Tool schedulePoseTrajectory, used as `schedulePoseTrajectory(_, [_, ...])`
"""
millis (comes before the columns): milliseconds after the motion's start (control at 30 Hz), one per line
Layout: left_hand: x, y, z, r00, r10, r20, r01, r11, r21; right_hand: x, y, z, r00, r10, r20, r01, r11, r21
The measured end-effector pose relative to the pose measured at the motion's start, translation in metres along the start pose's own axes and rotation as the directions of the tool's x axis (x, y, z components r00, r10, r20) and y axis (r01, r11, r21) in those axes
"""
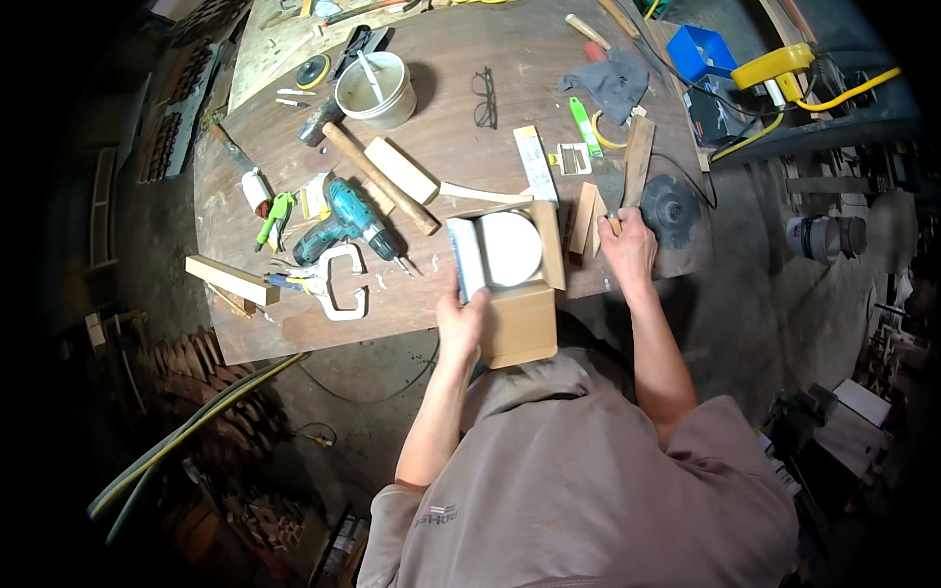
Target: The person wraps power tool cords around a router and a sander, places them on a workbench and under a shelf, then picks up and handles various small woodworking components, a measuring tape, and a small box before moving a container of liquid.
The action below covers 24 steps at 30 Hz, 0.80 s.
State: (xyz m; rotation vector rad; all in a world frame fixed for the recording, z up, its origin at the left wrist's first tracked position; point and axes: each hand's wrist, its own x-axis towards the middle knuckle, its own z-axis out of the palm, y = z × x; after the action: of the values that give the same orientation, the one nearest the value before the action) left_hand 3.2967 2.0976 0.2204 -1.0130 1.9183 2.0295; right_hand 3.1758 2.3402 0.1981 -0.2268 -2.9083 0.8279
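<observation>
My left hand (463, 321) is closed on the left side of an open cardboard box (520, 328), its thumb on the white-and-blue side panel. Inside the box lies a white round disc (512, 248); whether several are stacked cannot be made out. The box sits at the table's near edge, its brown flap toward me. My right hand (630, 250) is closed at the right of the box, around the handle of what looks like a putty knife (610, 184) with a grey blade. Beside that blade lies a wooden stick (639, 162); narrow wood pieces (585, 218) lie between box and hand.
Left on the table (451, 118) are a teal cordless drill (355, 216), a white clamp (343, 284), a hammer (377, 176) and a white bucket (377, 90). A black round disc (671, 211) lies right of my hand. Glasses (484, 98) and a grey cloth (610, 83) are farther back.
</observation>
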Motion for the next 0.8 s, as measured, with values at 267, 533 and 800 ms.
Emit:
schedulePoseTrajectory(267, [0.016, 0.011, 0.074, 0.976, 0.125, 0.177, -0.141, 0.987, 0.078, 0.049, 0.0, -0.017, 0.996, 0.029, -0.082, -0.019, 0.993, 0.119])
schedulePoseTrajectory(533, [-0.002, 0.011, 0.042, 0.978, 0.059, 0.198, -0.046, 0.996, -0.072, 0.102, -0.015, -0.016, 0.919, -0.394, 0.024, 0.394, 0.919, 0.011])
schedulePoseTrajectory(800, [-0.044, -0.063, -0.051, 0.989, -0.029, -0.147, 0.03, 1.0, -0.001, 0.186, -0.155, 0.07, 0.613, -0.305, 0.729, 0.548, 0.829, -0.114])
